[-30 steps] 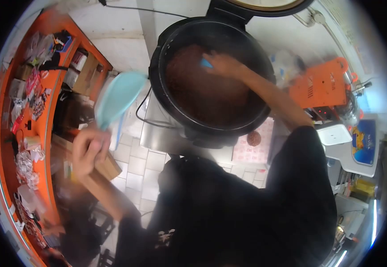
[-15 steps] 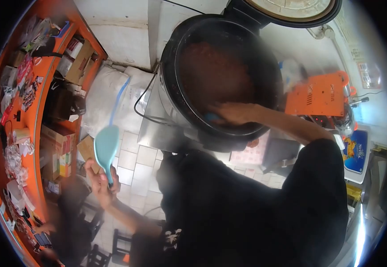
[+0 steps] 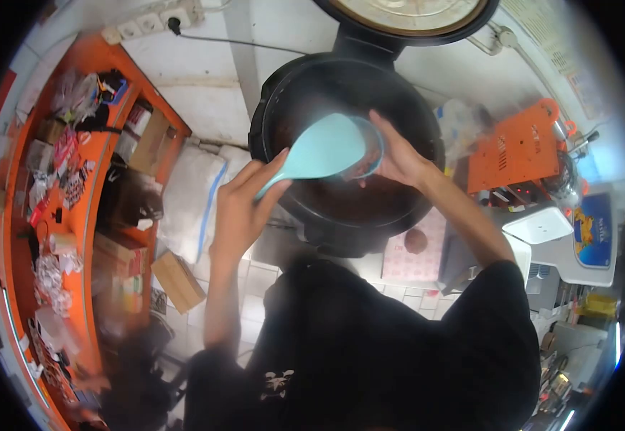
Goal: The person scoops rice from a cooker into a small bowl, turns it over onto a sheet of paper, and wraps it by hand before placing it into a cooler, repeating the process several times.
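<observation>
My left hand [image 3: 244,205] is closed round the handle of a pale turquoise paddle [image 3: 327,147], its broad blade raised over a big black round pot [image 3: 269,122]. Beside the blade, my right hand [image 3: 398,158] grips a clear cup with a blue rim [image 3: 364,164]; the blade overlaps part of the cup. Dark reddish-brown contents [image 3: 355,205] lie low in the pot, partly hazy. The pot's lid [image 3: 413,16] stands open at the back.
An orange shelf [image 3: 82,273] full of packets and boxes runs along the left, near white sacks [image 3: 190,194] and a cardboard piece [image 3: 177,281]. Right of the pot are an orange machine [image 3: 513,151] and a blue tray [image 3: 592,230]. A blurred person [image 3: 140,381] is at lower left.
My left hand has brought the paddle from the left to above the pot. My right hand has risen out of the pot with the cup. The view has shifted slightly.
</observation>
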A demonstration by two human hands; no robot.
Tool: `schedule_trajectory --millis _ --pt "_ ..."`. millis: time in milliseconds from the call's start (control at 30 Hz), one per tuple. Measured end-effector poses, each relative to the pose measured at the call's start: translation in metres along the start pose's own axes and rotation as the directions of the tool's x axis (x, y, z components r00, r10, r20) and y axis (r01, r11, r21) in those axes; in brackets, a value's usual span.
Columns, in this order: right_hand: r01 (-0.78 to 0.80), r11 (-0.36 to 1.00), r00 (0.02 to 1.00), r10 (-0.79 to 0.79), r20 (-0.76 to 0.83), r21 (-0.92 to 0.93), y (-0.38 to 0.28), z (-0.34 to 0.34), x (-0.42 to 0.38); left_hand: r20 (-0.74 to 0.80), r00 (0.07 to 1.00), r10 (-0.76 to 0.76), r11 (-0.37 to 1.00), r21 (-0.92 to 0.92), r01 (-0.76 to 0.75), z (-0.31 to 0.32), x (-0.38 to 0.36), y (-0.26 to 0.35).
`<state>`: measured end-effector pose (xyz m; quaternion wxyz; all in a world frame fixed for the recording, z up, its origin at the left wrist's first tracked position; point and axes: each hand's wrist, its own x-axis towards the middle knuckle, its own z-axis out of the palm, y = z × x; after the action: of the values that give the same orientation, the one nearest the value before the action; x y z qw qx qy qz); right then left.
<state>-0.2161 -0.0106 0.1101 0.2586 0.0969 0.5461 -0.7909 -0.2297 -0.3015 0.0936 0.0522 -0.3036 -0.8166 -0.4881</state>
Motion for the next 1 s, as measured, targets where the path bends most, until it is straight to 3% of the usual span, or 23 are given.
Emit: schedule_trajectory --millis 33,100,133,167,233,267,300,367,467,600,767,833,867,900,1000 --pt "0.021 1.000 1.000 -0.021 -0.006 0.001 -0.004 0.006 -0.002 0.023 0.997 0.070 0.992 0.099 -0.072 0.008 0.012 0.003" --pt "0.066 0.990 0.986 -0.046 -0.163 0.123 -0.009 0.013 -0.007 0.006 0.993 0.122 0.989 0.082 -0.122 0.019 0.039 0.007" --pt "0.145 0.954 0.986 -0.162 0.042 0.264 -0.001 -0.002 -0.001 -0.016 0.988 0.155 0.986 0.062 -0.154 0.020 0.048 0.010" --pt "0.170 0.950 0.982 -0.186 0.036 0.263 0.009 -0.009 0.001 -0.011 0.984 0.180 0.982 0.065 -0.179 0.017 0.052 0.015" --pt "0.333 0.677 0.893 -0.450 0.011 0.656 0.015 0.008 0.000 0.090 0.960 0.265 0.961 -0.101 -0.256 0.008 0.056 0.027" --pt "0.461 0.667 0.884 -0.288 -0.368 0.585 0.013 0.027 0.003 0.175 0.943 0.282 0.959 -0.060 -0.276 0.011 0.055 0.023" --pt "0.483 0.646 0.862 -0.235 -0.449 0.591 0.002 0.048 -0.006 0.243 0.919 0.312 0.941 0.052 -0.334 0.016 0.055 0.023" --pt "0.459 0.677 0.888 -0.360 -0.285 0.576 0.032 0.014 0.008 0.162 0.941 0.298 0.949 0.060 -0.311 0.029 0.056 0.023" --pt "0.477 0.708 0.872 -0.306 -0.383 0.520 0.033 0.024 0.005 0.194 0.950 0.247 0.960 0.085 -0.267 0.034 0.061 0.027" --pt "0.477 0.735 0.877 -0.369 -0.306 0.481 0.031 0.030 -0.007 0.154 0.955 0.254 0.959 0.092 -0.270 0.040 0.065 0.021" --pt "0.447 0.717 0.888 -0.284 -0.362 0.535 0.041 0.037 -0.018 0.119 0.974 0.195 0.973 0.100 -0.207 0.043 0.075 0.013" --pt "0.434 0.721 0.893 -0.263 -0.365 0.540 0.052 0.025 -0.010 0.115 0.937 0.330 0.941 -0.118 -0.317 0.046 0.065 0.017" --pt "0.473 0.663 0.875 -0.276 -0.398 0.580 0.061 0.018 -0.004 0.268 0.935 0.234 0.971 -0.106 -0.212 0.043 0.053 0.026" --pt "0.507 0.602 0.858 -0.280 -0.431 0.617 0.062 0.022 -0.005 0.258 0.929 0.266 0.964 -0.088 -0.252 0.051 0.046 0.028" --pt "0.453 0.713 0.883 -0.274 -0.382 0.535 0.054 0.026 -0.014 0.179 0.951 0.250 0.968 -0.045 -0.246 0.052 0.049 0.026"
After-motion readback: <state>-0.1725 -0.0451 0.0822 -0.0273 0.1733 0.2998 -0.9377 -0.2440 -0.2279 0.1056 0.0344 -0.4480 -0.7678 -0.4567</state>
